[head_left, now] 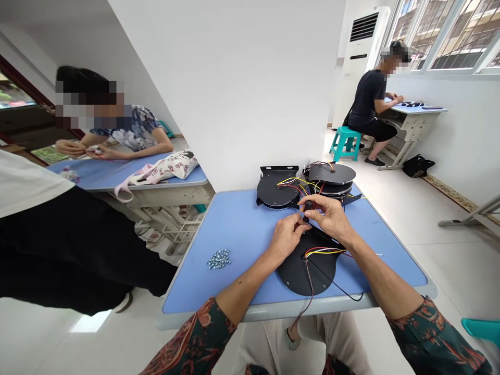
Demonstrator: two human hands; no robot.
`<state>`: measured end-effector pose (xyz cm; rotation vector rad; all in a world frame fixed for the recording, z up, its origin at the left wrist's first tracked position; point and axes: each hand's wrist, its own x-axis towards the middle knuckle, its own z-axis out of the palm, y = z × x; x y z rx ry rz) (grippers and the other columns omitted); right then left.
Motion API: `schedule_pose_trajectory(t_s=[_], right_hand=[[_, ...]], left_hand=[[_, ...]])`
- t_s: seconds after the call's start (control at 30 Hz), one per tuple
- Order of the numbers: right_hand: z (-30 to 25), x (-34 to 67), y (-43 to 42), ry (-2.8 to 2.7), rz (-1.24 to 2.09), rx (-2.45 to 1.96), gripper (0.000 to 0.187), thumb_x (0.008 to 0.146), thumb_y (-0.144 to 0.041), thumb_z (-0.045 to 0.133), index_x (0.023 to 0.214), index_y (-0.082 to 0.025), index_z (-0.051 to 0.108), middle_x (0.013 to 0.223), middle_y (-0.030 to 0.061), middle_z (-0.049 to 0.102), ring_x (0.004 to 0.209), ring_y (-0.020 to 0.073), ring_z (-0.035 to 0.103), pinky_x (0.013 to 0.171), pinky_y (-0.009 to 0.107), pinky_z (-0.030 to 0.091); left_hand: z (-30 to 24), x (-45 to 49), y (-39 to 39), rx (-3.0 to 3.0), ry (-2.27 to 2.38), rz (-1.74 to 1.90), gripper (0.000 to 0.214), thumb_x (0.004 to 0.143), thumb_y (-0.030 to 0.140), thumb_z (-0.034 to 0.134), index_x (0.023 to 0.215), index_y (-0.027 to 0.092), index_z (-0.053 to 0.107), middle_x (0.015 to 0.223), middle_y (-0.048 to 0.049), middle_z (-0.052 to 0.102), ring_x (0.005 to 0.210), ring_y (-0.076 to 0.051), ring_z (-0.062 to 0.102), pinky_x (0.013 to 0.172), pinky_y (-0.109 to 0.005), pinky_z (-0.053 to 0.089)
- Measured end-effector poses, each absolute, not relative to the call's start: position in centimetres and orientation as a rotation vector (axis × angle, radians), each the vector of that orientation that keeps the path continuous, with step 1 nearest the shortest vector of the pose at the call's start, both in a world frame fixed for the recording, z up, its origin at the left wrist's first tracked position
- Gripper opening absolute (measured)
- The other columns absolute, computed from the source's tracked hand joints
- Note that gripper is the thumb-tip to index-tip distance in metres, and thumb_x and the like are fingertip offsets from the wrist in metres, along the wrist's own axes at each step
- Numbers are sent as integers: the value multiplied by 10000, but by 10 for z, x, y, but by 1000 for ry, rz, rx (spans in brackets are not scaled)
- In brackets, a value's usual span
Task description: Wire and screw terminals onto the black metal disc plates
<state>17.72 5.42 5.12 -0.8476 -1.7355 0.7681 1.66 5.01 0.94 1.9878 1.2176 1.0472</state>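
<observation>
A heap of silver screws [219, 259] lies on the blue desk [242, 234], then the left hand [285, 238] and right hand [328, 216] pinch a small black part [308, 206] together above a wired black disc [304, 273], with more wired black discs [331, 179] past it.

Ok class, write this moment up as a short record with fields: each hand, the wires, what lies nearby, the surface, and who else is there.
Right hand: pinches a small black part
Left hand: fingertips at that part's lower end, above a black disc plate
Wires: red and yellow wires cross the plate
Nearby: stacked black discs, a second black plate, small metal fasteners
Surface: blue table
Others: a co-worker at a desk by the windows
</observation>
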Motion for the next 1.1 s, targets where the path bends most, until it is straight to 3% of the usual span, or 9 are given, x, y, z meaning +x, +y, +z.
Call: schedule_pose_trajectory(t_s=[0.23, 0.33, 0.43, 0.57, 0.67, 0.8, 0.93, 1.1], right_hand=[[53, 178, 54, -1718, 835, -784, 335, 876, -205, 647, 1211, -208, 648, 901, 26, 720, 833, 178, 660, 804, 339, 512], [51, 175, 54, -1715, 687, -907, 262, 838, -271, 737, 1093, -214, 710, 968, 46, 736, 875, 196, 656, 769, 325, 500], [51, 175, 55, -1683, 580, -1023, 192, 794, -305, 784, 958, -213, 749, 880, 34, 721, 772, 181, 622, 723, 322, 492], [52, 180, 57, -1682, 783, -894, 152, 784, -278, 762, 914, -201, 754, 853, 29, 711, 782, 185, 635, 751, 335, 518], [52, 182, 57, -1685, 964, -768, 246, 824, -268, 717, 1057, -194, 744, 853, 29, 714, 784, 180, 645, 762, 339, 524], [51, 178, 55, -1653, 930, -763, 346, 885, -270, 662, 1223, -200, 685, 921, 45, 722, 817, 178, 643, 729, 319, 510], [51, 175, 54, -1703, 694, -911, 280, 849, -289, 728, 1120, -220, 720, 1000, 51, 736, 867, 191, 647, 767, 322, 510], [52, 176, 53, -1742, 636, -934, 176, 857, -250, 686, 1025, -219, 726, 859, 23, 729, 763, 182, 644, 760, 333, 517]], left_hand=[[11, 16, 51, 1969, 1194, 994, 167, 877, 146, 631, 716, 191, 627, 734, 10, 693, 721, -160, 642, 744, -268, 475], [12, 16, 51, 2002, 1207, 1006, 150, 873, 130, 617, 738, 195, 625, 759, 6, 697, 741, -165, 642, 768, -277, 477], [12, 17, 51, 2027, 1197, 1016, 162, 869, 119, 626, 727, 195, 611, 774, 2, 698, 761, -167, 643, 783, -280, 474], [12, 18, 50, 2026, 1213, 1019, 172, 857, 134, 675, 713, 196, 604, 757, 10, 687, 763, -167, 638, 767, -274, 468], [12, 17, 50, 1959, 1209, 1018, 150, 845, 141, 703, 728, 191, 623, 750, 17, 685, 727, -156, 629, 743, -266, 469], [12, 16, 50, 1902, 1171, 1028, 130, 854, 115, 677, 752, 184, 637, 747, 22, 686, 703, -144, 626, 723, -255, 465], [12, 17, 50, 1928, 1200, 1013, 161, 859, 105, 661, 726, 182, 615, 702, 28, 666, 669, -140, 608, 701, -256, 451], [12, 18, 51, 1993, 1214, 1013, 145, 859, 139, 676, 739, 188, 613, 725, 23, 671, 677, -141, 604, 702, -255, 456]])
